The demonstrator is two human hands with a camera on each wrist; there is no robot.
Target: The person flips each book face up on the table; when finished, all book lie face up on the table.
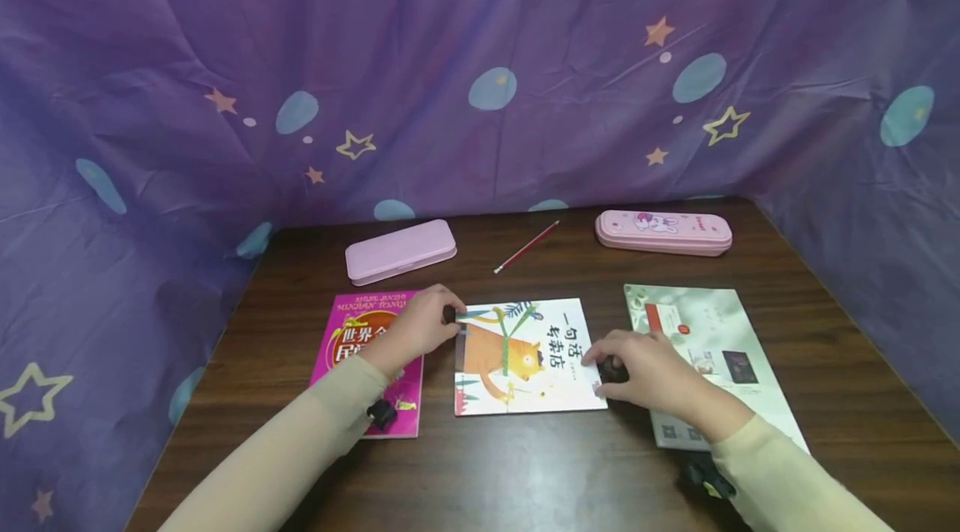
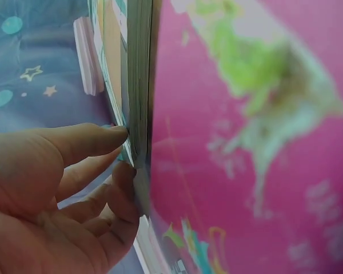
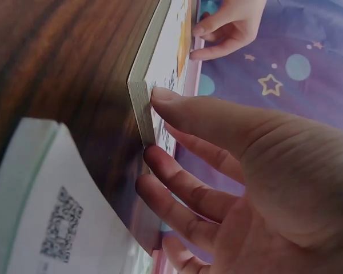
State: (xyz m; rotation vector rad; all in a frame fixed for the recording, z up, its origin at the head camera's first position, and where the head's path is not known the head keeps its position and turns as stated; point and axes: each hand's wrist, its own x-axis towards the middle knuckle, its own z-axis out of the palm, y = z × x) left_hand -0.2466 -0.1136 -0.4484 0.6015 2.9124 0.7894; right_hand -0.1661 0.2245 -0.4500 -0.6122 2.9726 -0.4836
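Note:
A white picture book [image 1: 551, 390] with an orange animal on its cover lies sideways in the middle of the table. My left hand [image 1: 427, 319] pinches its left edge, reaching across a magenta book [image 1: 405, 399]. Up close in the left wrist view, the thumb and curled fingers of that hand [image 2: 74, 188] meet the page edges. At the opposite edge, my right hand [image 1: 652, 369] holds the picture book near its lower corner. The right wrist view shows the thumb [image 3: 188, 111] on the cover's rim and fingertips against the page block. A pale green book [image 1: 720, 382] lies partly under the right forearm.
Along the back of the dark wooden table [image 1: 495, 474] are a plain pink pencil case [image 1: 401, 251], a red pencil [image 1: 527, 247] and a pink case with a rabbit picture [image 1: 663, 232]. A purple star-patterned cloth [image 1: 450, 32] hangs behind and at both sides.

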